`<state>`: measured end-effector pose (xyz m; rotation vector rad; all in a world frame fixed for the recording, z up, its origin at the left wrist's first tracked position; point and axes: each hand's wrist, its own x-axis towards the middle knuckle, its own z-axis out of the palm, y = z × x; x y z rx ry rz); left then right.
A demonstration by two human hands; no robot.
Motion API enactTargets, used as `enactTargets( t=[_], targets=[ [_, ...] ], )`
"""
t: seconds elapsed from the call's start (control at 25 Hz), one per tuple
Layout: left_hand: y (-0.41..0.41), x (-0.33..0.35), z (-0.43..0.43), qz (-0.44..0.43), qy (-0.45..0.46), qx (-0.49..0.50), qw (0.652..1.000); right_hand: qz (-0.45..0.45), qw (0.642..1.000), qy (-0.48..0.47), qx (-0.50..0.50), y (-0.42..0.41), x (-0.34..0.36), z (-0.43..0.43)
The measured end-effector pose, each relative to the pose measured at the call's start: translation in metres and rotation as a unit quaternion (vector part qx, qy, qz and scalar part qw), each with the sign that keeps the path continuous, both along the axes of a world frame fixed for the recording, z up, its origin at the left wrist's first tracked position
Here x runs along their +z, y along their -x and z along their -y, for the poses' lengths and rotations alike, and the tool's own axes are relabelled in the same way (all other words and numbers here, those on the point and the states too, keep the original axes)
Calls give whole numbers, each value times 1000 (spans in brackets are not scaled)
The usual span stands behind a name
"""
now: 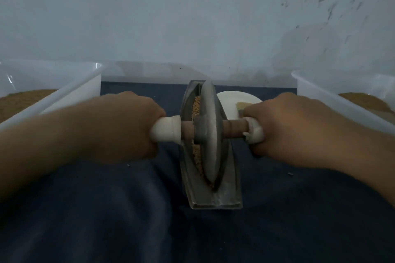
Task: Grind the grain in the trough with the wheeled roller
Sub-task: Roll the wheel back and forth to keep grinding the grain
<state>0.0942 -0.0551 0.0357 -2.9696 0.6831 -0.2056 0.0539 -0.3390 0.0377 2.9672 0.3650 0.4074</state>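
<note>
Both hands (119, 126) (284, 128) on roller (210, 134) in trough (215, 200)

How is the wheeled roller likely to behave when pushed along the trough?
The wheeled roller looks like thick grey metal or stone, so probably heavy for its size. It stands on a thin edge in the narrow trough, so it should roll readily yet could tip sideways; the left hand and right hand gripping both axle ends likely steady it.

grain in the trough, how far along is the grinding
Done: the tan grain is loaded in the grey boat-shaped metal trough, and the grey disc-wheeled roller sits in it. In hand: the left hand and right hand grip its white handles. Left: the grain beside the wheel looks granular, not powder, so most grinding seems to remain.
</note>
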Motion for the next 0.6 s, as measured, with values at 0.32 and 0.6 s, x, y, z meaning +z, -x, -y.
enactTargets(
  t=[0.32, 0.6],
  targets=[
    [-73, -32, 26, 161, 27, 61, 985, 213, 974, 70, -27, -86, -39, -8],
    [-47, -48, 24, 256, 57, 63, 963, 216, 975, 49, 6, -77, -36, -7]
  ],
)
